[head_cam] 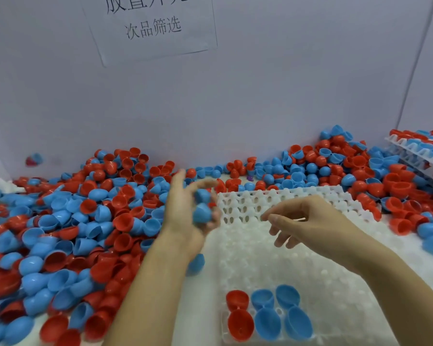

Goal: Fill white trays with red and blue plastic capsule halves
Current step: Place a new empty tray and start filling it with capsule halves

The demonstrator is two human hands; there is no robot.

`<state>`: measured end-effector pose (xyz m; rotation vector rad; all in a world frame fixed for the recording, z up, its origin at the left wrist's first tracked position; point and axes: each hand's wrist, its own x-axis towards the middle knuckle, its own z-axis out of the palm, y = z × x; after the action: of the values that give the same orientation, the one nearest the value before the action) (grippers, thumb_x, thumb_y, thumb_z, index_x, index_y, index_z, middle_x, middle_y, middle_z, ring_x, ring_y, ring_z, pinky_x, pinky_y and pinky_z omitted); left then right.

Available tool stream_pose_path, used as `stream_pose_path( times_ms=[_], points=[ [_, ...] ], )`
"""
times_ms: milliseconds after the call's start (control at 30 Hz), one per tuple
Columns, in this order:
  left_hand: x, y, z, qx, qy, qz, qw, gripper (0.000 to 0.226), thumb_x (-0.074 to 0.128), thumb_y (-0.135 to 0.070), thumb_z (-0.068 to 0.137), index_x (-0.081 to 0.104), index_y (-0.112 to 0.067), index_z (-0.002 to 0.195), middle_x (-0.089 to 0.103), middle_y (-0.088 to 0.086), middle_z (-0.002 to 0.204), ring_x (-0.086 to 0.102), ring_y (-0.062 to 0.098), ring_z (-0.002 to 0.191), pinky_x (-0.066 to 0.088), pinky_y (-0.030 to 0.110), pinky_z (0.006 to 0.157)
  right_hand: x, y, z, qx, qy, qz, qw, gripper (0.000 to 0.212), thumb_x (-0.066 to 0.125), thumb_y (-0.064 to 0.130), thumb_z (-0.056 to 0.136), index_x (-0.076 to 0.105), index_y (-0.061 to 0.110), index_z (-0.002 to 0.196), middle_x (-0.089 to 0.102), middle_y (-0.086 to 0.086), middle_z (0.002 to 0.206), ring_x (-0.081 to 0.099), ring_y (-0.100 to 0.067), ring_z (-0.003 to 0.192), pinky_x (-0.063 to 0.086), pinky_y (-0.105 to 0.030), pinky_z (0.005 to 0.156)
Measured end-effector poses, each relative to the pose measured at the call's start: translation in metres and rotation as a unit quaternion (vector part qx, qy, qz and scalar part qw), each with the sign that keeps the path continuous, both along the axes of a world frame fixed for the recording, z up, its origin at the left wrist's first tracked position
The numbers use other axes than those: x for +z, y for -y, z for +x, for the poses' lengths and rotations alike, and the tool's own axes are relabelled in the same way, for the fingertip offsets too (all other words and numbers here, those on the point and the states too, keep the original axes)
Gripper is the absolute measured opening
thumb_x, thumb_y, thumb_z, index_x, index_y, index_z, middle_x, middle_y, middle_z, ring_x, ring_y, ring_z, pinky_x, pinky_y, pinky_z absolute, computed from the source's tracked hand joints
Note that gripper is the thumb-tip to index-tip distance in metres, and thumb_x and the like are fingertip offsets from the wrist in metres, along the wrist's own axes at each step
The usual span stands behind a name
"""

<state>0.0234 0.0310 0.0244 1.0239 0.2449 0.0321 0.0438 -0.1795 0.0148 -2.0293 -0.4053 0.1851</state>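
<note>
A: Report the position of the work tray.

B: The white moulded plastic tray with rows of round cups [298, 245] lies flat on the table, in front of the person. Its far edge touches the loose pile of red and blue plastic capsule halves [85, 221], which covers the table to the left and along the back wall.

A: Contents of the tray?

B: Six halves sit in the near corner cups, open side up: two red capsule halves [239, 313] in the left column and four blue capsule halves [278, 313] in the two columns beside them. The other cups hold nothing.

A: Left hand status?

B: The left hand [185, 216] is raised above the left edge of the tray, fingers curled around two blue capsule halves held in the palm [202, 208]. The hand is motion-blurred, so finer finger placement cannot be read.

A: Right hand status?

B: The right hand [303, 221] hovers over the middle of the tray, fingers loosely bent, thumb and forefinger close together. It holds nothing.

A: Other items?

B: A stack of filled white trays [420, 151] stands at the far right. A white paper sign with printed characters [153, 28] is fixed to the back wall.
</note>
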Motion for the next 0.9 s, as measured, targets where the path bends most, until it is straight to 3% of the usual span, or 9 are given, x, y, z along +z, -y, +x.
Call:
stream_pose_path(
  times_ms=[100,200,300,400,500,633,700,800,900],
  points=[
    [0.001,0.016,-0.002,-0.101,0.016,0.044,0.994,0.045,0.032,-0.034,0.100,0.063,-0.005,0.116,0.054,0.011,0.090,0.055,0.020,0.068,0.048,0.029,0.053,-0.001,-0.006,-0.001,-0.002,0.041,0.034,0.999,0.008,0.065,0.028,0.094,0.071,0.032,0.097,0.073,0.015,0.079,0.072,-0.007,0.070,0.052,-0.013,0.057],
    [0.000,0.022,-0.002,-0.107,0.016,0.072,0.991,0.037,0.036,-0.021,0.102,0.062,-0.004,0.123,0.055,0.015,0.108,0.055,0.021,0.083,0.054,0.030,0.066,0.000,-0.014,-0.003,-0.014,0.076,0.081,0.994,0.009,0.069,0.029,0.091,0.067,0.031,0.099,0.072,0.013,0.080,0.073,-0.009,0.071,0.053,-0.015,0.057],
    [-0.001,0.027,-0.002,-0.091,0.031,0.147,0.984,0.031,0.037,-0.007,0.103,0.064,-0.005,0.119,0.053,0.014,0.110,0.054,0.021,0.092,0.054,0.029,0.072,0.000,-0.020,-0.008,0.008,0.077,0.105,0.991,0.017,0.073,0.032,0.086,0.065,0.030,0.101,0.072,0.010,0.082,0.073,-0.012,0.071,0.054,-0.017,0.057],
    [-0.005,0.030,-0.001,-0.099,0.029,0.196,0.975,0.026,0.040,-0.012,0.108,0.063,-0.009,0.120,0.058,0.014,0.126,0.060,0.023,0.112,0.056,0.035,0.088,-0.002,-0.028,-0.012,0.017,0.093,0.093,0.991,0.025,0.078,0.034,0.080,0.061,0.035,0.099,0.071,0.008,0.083,0.072,-0.012,0.071,0.055,-0.017,0.060],
    [-0.006,0.034,-0.001,-0.142,0.044,0.163,0.975,0.031,0.043,-0.030,0.108,0.062,-0.015,0.127,0.061,0.009,0.134,0.061,0.023,0.122,0.054,0.038,0.101,-0.006,-0.034,-0.011,-0.030,0.154,0.056,0.986,0.024,0.080,0.027,0.081,0.063,0.037,0.095,0.066,0.009,0.080,0.067,-0.006,0.068,0.055,-0.017,0.061],
    [-0.006,0.038,-0.002,-0.176,0.042,0.153,0.971,0.044,0.042,-0.045,0.104,0.068,-0.015,0.123,0.065,0.009,0.129,0.061,0.026,0.122,0.056,0.037,0.097,-0.010,-0.033,-0.009,-0.065,0.219,-0.041,0.973,0.022,0.077,0.016,0.085,0.070,0.036,0.094,0.063,0.017,0.080,0.062,0.005,0.075,0.050,-0.008,0.059],
    [-0.007,0.038,-0.002,-0.178,0.031,0.161,0.970,0.042,0.042,-0.045,0.103,0.068,-0.018,0.121,0.064,0.008,0.129,0.061,0.027,0.121,0.056,0.037,0.097,-0.008,-0.029,-0.008,-0.071,0.215,-0.065,0.972,0.018,0.076,0.016,0.086,0.075,0.028,0.100,0.062,0.018,0.077,0.064,0.001,0.070,0.049,-0.007,0.058],
    [-0.009,0.036,0.003,-0.165,0.010,0.191,0.968,0.042,0.041,-0.046,0.104,0.064,-0.018,0.125,0.062,0.013,0.127,0.062,0.028,0.117,0.054,0.040,0.100,0.002,-0.014,-0.009,-0.068,0.190,-0.093,0.975,0.012,0.075,0.019,0.087,0.076,0.025,0.097,0.067,0.014,0.075,0.066,-0.006,0.065,0.057,-0.017,0.062],
    [-0.012,0.033,0.008,-0.122,-0.010,0.218,0.968,0.040,0.042,-0.045,0.105,0.064,-0.015,0.120,0.064,0.014,0.119,0.065,0.028,0.109,0.057,0.035,0.090,0.022,0.010,-0.014,-0.030,0.148,-0.166,0.974,0.007,0.075,0.028,0.086,0.073,0.034,0.084,0.068,0.012,0.073,0.064,-0.002,0.068,0.058,-0.022,0.060]
  ],
)
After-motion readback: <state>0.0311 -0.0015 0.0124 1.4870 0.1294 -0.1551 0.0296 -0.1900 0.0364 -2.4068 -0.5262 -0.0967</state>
